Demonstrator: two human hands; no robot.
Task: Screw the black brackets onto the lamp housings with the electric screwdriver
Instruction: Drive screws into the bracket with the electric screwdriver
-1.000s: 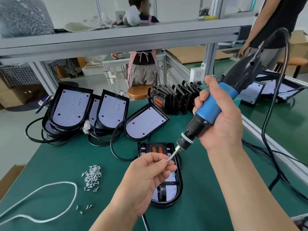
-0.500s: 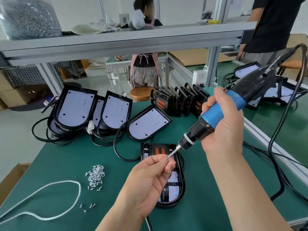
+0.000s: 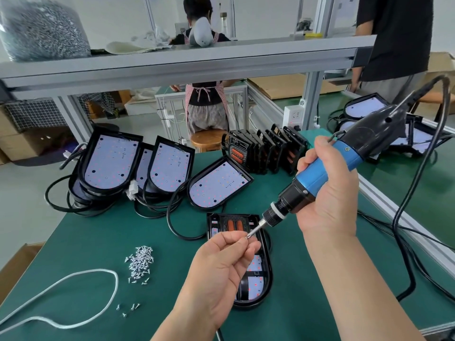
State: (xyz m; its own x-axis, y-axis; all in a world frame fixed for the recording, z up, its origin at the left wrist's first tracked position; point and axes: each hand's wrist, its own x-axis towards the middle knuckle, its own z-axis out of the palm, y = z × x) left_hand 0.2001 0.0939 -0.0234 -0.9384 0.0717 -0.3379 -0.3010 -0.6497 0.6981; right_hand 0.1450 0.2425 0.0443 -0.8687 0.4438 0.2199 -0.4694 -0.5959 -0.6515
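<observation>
My right hand point(image 3: 328, 190) grips the blue and black electric screwdriver point(image 3: 320, 173), tilted so its bit points down and left. My left hand point(image 3: 221, 269) pinches a small screw point(image 3: 247, 238) against the bit's tip. Both hover above a lamp housing point(image 3: 264, 286) lying flat on the green table with a black bracket point(image 3: 232, 223) with orange parts fitted over its LED board. A pile of loose screws point(image 3: 140, 263) lies to the left of my left hand.
Several lamp housings point(image 3: 108, 161) with black cables lean at the back left. A row of black brackets point(image 3: 266, 151) stands behind the work spot. A white cord point(image 3: 81, 274) loops at the front left. The screwdriver's cable point(image 3: 406, 207) hangs right. Two people stand beyond the bench.
The view has tilted slightly. My hands stay together, with the screw still held at the bit's tip, now a little lower over the housing.
</observation>
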